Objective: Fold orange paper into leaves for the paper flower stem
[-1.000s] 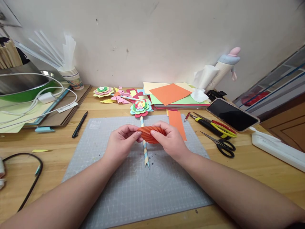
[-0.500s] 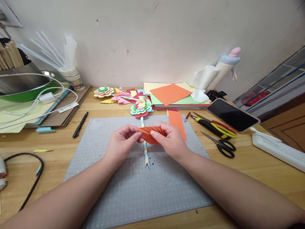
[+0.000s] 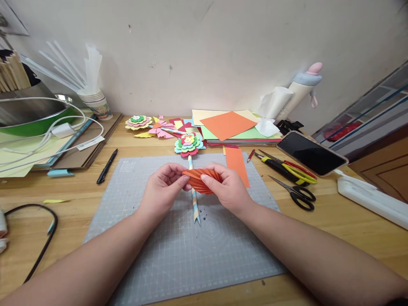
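Between my two hands is a pleated orange paper leaf (image 3: 202,182), its fine folds running at a slant. The fingertips of my left hand (image 3: 165,182) pinch its pointed left end. My right hand (image 3: 228,185) grips the other end, thumb lying across the pleats and fingers behind, partly hidden. Below and behind the leaf lies a paper flower (image 3: 188,144) with layered green, blue and red petals. Its striped rolled-paper stem (image 3: 195,208) runs under the leaf, down the grey cutting mat (image 3: 153,263).
Orange paper strip (image 3: 237,168) lies on the mat's right side. Beyond it are scissors (image 3: 298,195), pliers (image 3: 287,170) and a phone (image 3: 312,153). Coloured paper sheets (image 3: 228,125) are stacked at the back. A black pen (image 3: 107,165) lies left; a paper cup (image 3: 98,106) holds white strips.
The orange leaf has tilted slightly in my fingers, showing a little more of its pleated face. Both hands keep their grip and have barely moved.
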`<act>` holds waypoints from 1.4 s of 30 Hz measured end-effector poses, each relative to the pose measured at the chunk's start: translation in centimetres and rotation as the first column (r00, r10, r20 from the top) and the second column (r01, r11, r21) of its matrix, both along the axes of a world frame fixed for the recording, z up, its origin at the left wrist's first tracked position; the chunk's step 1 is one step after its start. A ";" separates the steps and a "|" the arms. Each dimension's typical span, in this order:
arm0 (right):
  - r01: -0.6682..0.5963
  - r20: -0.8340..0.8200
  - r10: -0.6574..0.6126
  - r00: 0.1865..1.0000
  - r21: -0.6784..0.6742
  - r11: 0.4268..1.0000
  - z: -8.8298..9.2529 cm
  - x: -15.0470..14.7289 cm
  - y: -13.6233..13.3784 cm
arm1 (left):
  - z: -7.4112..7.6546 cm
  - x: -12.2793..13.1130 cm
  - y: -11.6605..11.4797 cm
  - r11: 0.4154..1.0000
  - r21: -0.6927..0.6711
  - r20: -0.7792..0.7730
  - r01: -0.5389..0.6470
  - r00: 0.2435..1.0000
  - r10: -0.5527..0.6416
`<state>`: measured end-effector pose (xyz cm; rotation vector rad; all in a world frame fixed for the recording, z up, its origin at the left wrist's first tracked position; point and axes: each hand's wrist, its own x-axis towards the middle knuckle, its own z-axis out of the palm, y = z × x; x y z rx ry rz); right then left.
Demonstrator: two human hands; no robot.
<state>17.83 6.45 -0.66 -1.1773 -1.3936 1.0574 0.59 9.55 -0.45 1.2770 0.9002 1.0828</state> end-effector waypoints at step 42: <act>0.073 -0.129 -0.079 0.988 -0.050 0.996 0.2 0.3 0.7 | -0.1 -1.0 0.3 0.724 0.651 -0.564 0.230 0.784 0.258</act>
